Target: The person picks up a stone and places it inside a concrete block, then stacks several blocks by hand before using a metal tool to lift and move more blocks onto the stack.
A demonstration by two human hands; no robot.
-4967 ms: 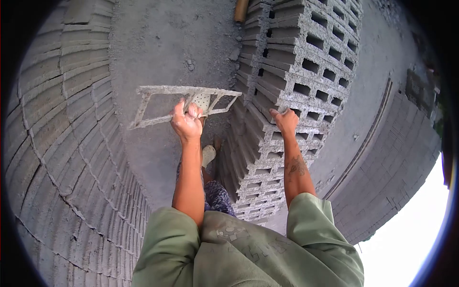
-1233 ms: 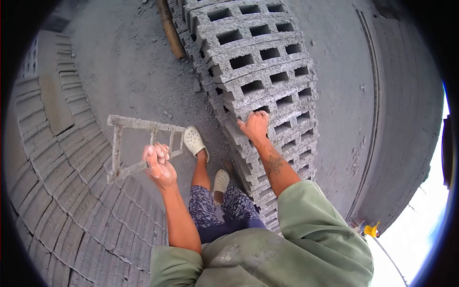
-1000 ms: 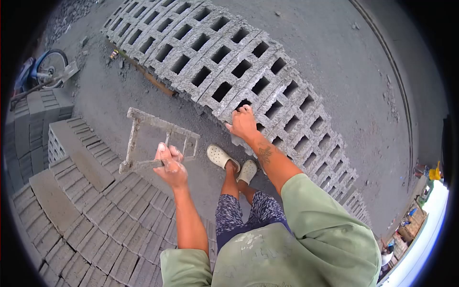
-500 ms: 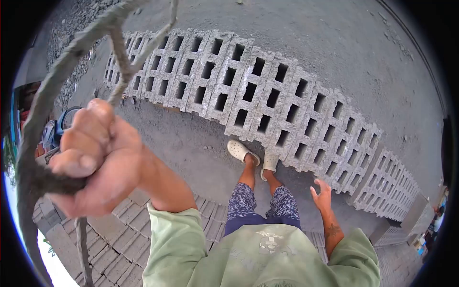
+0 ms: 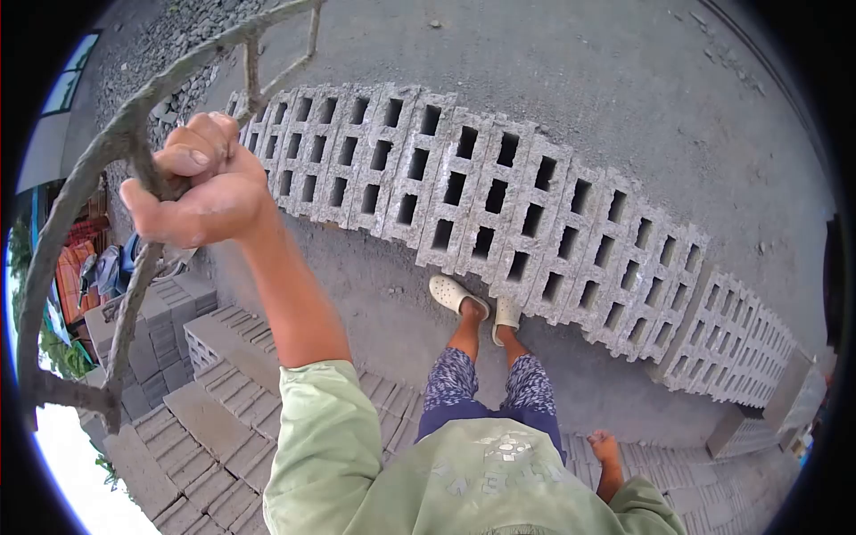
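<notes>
Your left hand (image 5: 201, 183) was shut in a full fist round one bar of the crusted metal frame (image 5: 80, 183), holding it high and close to your head. Measured from the row of hollow blocks (image 5: 499, 214), the frame sat off the row's left end and well above it, nowhere touching the blocks. Its long axis ran steeply: one end rose over the far left end of the row, and the other dropped away to the near left, past the edge of the row. A second bar and short cross-pieces showed on either side of your fist, so you gripped it partway along, not at an end.

Your left arm was bent at the elbow and lifted, the forearm slanting up and away from the row, knuckles turned to the camera. Your right hand (image 5: 604, 443) hung low at your side, on the near side of the row and well apart from the frame. It held nothing that showed, but whether its fingers were spread or curled could not be told. So the left hand alone carried the frame. Your shoes (image 5: 459, 294) stood just beside the row's near face.
</notes>
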